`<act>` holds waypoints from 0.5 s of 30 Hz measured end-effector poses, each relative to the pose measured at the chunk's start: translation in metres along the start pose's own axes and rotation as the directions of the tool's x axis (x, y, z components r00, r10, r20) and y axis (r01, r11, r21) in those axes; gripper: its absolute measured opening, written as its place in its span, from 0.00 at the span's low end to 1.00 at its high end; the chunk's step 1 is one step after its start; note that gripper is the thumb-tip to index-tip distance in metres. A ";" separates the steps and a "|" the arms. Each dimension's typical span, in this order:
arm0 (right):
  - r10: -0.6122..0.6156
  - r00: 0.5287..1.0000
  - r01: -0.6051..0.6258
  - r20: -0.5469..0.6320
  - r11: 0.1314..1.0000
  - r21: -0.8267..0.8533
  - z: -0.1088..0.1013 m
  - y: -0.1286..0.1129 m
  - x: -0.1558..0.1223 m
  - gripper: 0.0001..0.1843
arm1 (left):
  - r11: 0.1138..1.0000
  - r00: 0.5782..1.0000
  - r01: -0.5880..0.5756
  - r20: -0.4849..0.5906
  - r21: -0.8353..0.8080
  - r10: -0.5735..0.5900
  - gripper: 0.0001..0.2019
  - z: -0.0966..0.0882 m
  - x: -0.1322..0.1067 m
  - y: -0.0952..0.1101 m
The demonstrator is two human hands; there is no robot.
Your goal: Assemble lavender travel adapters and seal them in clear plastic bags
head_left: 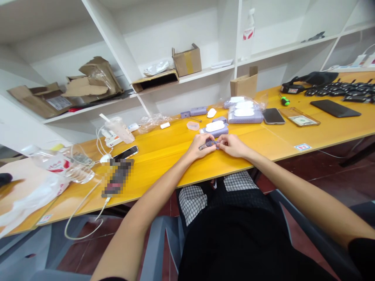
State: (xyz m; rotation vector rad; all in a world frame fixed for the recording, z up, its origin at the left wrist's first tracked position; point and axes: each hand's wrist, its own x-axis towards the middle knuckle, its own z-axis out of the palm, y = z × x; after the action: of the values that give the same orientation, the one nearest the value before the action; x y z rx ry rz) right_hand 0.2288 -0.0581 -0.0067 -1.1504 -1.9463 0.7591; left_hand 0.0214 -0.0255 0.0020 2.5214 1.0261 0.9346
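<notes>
Both of my hands meet at the middle of the yellow table. My left hand pinches a small dark elongated part that lies across its fingers. My right hand has its fingertips closed on the right end of the same part. Just behind my hands sits a purple device with a white oval lid. A small pale round piece lies to its left.
A stack of purple and white devices stands behind, beside a phone and a tray. Black parts fill the right end. Another phone, cables, a plastic cup and bags lie left. Cardboard boxes fill the shelves.
</notes>
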 end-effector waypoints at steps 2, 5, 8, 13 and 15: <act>-0.002 1.000 0.002 -0.002 1.000 -0.008 0.000 -0.001 0.000 0.04 | 1.000 1.000 0.021 -0.006 0.009 -0.021 0.12 0.002 0.000 0.000; -0.003 1.000 0.003 -0.006 1.000 -0.024 0.000 -0.001 0.000 0.04 | 0.999 0.999 0.031 -0.013 0.025 -0.030 0.12 0.002 -0.001 0.004; -0.015 1.000 0.015 -0.008 0.999 -0.039 0.000 -0.001 0.001 0.04 | 0.998 1.000 -0.002 0.006 0.059 0.001 0.12 -0.002 -0.002 0.011; -0.023 1.000 0.023 0.010 1.000 -0.019 0.000 0.000 0.000 0.06 | 0.995 0.997 -0.069 0.051 0.074 0.065 0.11 -0.007 -0.004 0.016; -0.027 1.000 0.027 0.013 0.999 -0.021 -0.001 0.000 0.000 0.07 | 0.995 0.997 -0.062 0.051 0.076 0.059 0.10 -0.007 -0.004 0.014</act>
State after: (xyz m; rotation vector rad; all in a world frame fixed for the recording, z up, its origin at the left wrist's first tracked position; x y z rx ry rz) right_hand 0.2294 -0.0586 -0.0062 -1.1323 -1.9809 0.7351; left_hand 0.0221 -0.0385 0.0119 2.6391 0.9951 0.8604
